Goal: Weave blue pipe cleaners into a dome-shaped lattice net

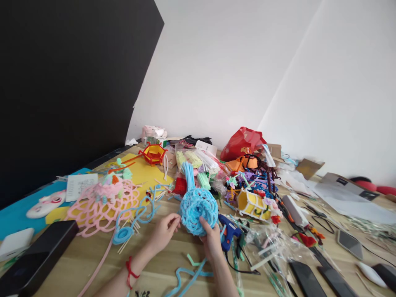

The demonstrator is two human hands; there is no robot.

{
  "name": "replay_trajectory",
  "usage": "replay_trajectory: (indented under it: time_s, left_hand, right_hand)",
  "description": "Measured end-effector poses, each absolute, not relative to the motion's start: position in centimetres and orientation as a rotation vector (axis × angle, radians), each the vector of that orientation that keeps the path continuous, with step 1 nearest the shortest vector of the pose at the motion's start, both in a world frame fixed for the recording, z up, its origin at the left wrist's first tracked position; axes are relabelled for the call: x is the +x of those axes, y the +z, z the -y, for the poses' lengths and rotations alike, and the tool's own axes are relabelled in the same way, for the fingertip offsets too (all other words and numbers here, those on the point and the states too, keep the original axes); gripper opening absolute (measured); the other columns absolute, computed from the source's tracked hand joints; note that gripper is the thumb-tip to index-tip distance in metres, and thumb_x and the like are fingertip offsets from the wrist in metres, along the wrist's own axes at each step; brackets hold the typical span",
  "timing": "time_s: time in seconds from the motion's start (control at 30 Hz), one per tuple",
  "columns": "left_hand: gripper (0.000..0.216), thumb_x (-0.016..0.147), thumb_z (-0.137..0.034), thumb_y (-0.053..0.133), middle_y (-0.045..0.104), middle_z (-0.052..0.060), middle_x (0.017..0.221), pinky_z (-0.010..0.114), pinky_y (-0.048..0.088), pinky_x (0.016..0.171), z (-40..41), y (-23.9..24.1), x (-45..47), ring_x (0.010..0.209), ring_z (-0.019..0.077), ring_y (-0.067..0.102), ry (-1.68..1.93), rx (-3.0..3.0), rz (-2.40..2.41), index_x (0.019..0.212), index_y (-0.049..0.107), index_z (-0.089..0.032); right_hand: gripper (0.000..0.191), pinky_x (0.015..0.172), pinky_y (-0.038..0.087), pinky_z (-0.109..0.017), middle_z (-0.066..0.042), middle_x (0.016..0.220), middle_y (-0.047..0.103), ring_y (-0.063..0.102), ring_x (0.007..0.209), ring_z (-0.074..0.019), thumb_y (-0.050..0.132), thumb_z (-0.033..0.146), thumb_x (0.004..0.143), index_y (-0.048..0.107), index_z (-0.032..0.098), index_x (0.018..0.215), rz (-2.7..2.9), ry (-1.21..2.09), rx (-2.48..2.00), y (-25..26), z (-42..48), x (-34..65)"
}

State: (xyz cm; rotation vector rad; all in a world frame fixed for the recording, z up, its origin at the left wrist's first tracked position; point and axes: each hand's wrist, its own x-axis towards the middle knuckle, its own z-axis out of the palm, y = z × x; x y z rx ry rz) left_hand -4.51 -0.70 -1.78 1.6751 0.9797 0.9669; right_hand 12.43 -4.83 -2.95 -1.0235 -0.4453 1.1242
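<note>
A round, hollow piece woven from fuzzy light-blue pipe cleaners [188,212] is held up over the table. My right hand [212,239] grips it from the lower right, thumb inside its opening and fingers behind. At its left edge is my left hand [168,231], fingertips pinched together; what they hold, if anything, is too small to make out. Behind the woven piece lies a bundle of straight blue pipe cleaners [188,175]. Loose blue strands [188,274] lie by my right forearm, and a coiled blue strand [123,235] rests further left.
A pink looped net [83,210] and a black box [40,255] stand left. A blue glue gun [229,232] lies just right of my right hand, beside crumpled clear plastic [275,243]. Phones [306,278] lie front right. A red bag [243,142] stands at the back.
</note>
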Motion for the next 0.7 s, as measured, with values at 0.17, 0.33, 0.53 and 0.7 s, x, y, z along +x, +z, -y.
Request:
replay_trajectory:
  time_s: [0.17, 0.33, 0.53, 0.7]
  left_hand:
    - [0.027, 0.081, -0.044, 0.048, 0.06, 0.0, 0.066, 0.023, 0.042, 0.052, 1.0, -1.2, -4.5, 0.057, 0.0145, 0.055, 0.995, 1.668, -1.018, 0.078, 0.059, -0.019]
    - [0.024, 0.08, -0.041, 0.05, 0.054, -0.003, 0.059, 0.023, 0.041, 0.056, 1.0, -0.6, -4.6, 0.057, 0.0143, 0.052, 0.983, 1.77, -1.032, 0.071, 0.058, -0.02]
    - [0.017, 0.075, -0.032, 0.051, 0.052, -0.004, 0.055, 0.023, 0.038, 0.055, 0.8, -1.1, -4.7, 0.055, 0.0135, 0.05, 0.984, 1.747, -1.035, 0.063, 0.053, -0.021]
    - [0.016, 0.067, -0.032, 0.053, 0.049, -0.006, 0.045, 0.022, 0.032, 0.044, 0.5, -1.1, -4.5, 0.044, 0.0113, 0.047, 0.872, 1.328, -0.948, 0.057, 0.049, -0.02]
  right_hand:
    - [0.076, 0.068, 0.056, -0.037, -0.006, 0.097, 0.072, 0.068, 0.087, -0.0289, 0.08, 0.036, 0.057, 0.051, 0.022, 0.126, 0.462, 1.13, -1.035, -3.0, 4.8, 12.5]
    - [0.076, 0.068, 0.056, -0.038, -0.007, 0.099, 0.072, 0.067, 0.09, -0.0304, 0.08, 0.039, 0.055, 0.053, 0.021, 0.124, 0.5, 1.057, -1.081, -3.5, 4.5, 12.3]
    - [0.062, 0.084, 0.052, -0.038, -0.007, 0.105, 0.07, 0.064, 0.099, -0.028, 0.079, 0.039, 0.058, 0.06, 0.019, 0.114, 0.683, 0.982, -1.092, -3.3, 5.1, 12.3]
    - [0.066, 0.079, 0.053, -0.038, -0.006, 0.102, 0.071, 0.066, 0.093, -0.0285, 0.08, 0.038, 0.053, 0.061, 0.021, 0.113, 0.617, 1.042, -1.001, -3.0, 5.2, 11.8]
